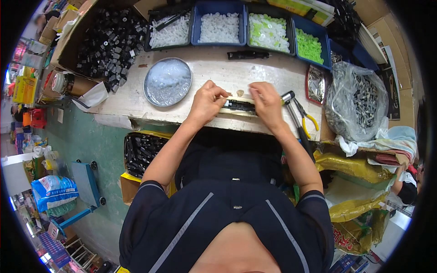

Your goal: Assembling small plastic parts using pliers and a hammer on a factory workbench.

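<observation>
Black plastic parts (240, 105) lie in a row on a pale strip at the near edge of the workbench (218, 75), between our two hands. Our left hand (205, 102) pinches the left end of the row with fingers together, and our right hand (266, 102) presses on the right end, fingers closed on it. We judge this as a fitting step in the middle of assembly. The next move probably needs a small piece from the blue bins (219, 27) behind, or the hammer (293, 116) just beside the right hand.
</observation>
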